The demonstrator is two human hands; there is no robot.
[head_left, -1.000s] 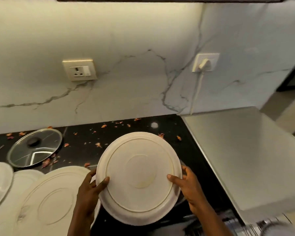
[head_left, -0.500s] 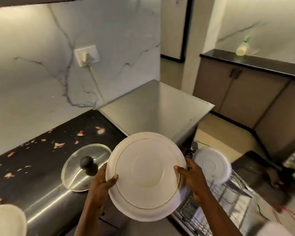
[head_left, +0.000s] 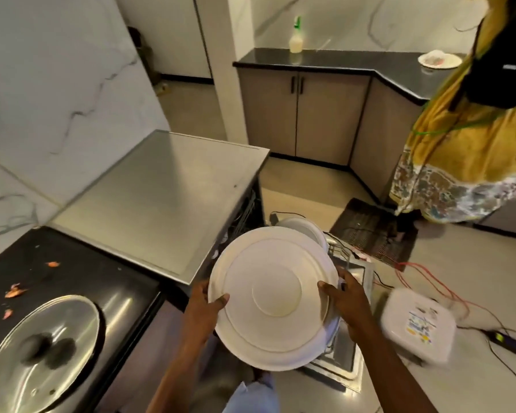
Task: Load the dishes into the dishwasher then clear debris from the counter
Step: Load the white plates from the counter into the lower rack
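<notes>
Marble-veined walls and a pale floor point(head_left: 474, 263) enclose the work area. Both hands carry one plate point(head_left: 273, 299) between them, underside toward the wearer. The left hand point(head_left: 204, 305) pinches the rim with its thumb on the near face, and the right hand point(head_left: 344, 302) clamps the opposite rim likewise. The plate hangs above the open dishwasher point(head_left: 161, 198), whose wire rack point(head_left: 338, 251) lies just beyond the right hand.

Hazards, as judged from this position:
- Collision. A second plate point(head_left: 304, 231) stands in the rack directly beyond the held one. Lowering without a free slot would likely knock rim against rim.
- Impact. The dishwasher's steel top corner sits just beyond the left hand, so a swing that way could strike it.
- Slip. Grip is at the rim only, on a smooth surface, and any moisture would weaken it.
- Tripping. Red cables point(head_left: 423, 275) trail on the floor right of the right hand.

Materials:
- Plate: round, white and hard, with raised concentric rings.
- Rack: thin metal wire.
- Dishwasher top: flat brushed steel.
- Table point(head_left: 81, 281), left of the left hand: black and glossy, carrying dry flaky debris point(head_left: 15, 290) and a domed glass lid point(head_left: 42, 347).
</notes>
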